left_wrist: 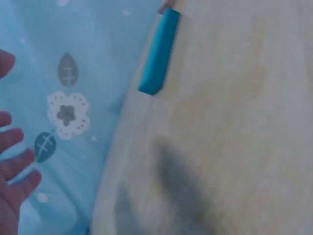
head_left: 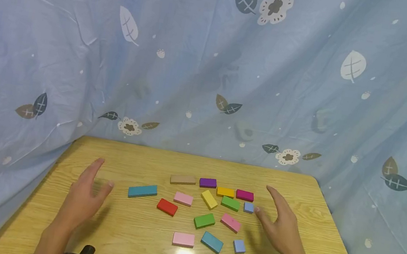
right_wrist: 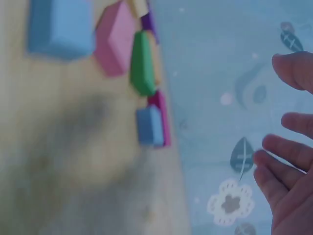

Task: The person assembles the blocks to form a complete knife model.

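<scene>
Coloured blocks lie scattered flat over the middle of a wooden table. On the left side my left hand (head_left: 81,201) hovers with fingers extended and thumb apart, holding nothing; nearest to it is a long blue block (head_left: 142,191), also in the left wrist view as a teal block (left_wrist: 160,51). My right hand (head_left: 283,230) hovers at the right, thumb spread, nothing in it. By its thumb tip is a small light-blue block (head_left: 248,208), with a magenta block (head_left: 244,195) behind. Closer to the front are another light-blue block (head_left: 239,246) and a pink block (head_left: 230,223).
Between the hands lie a red block (head_left: 167,207), a yellow block (head_left: 209,199), a green block (head_left: 204,220), a tan block (head_left: 183,180) and several others. A patterned blue curtain (head_left: 195,76) hangs behind and beside the wooden table (head_left: 119,243).
</scene>
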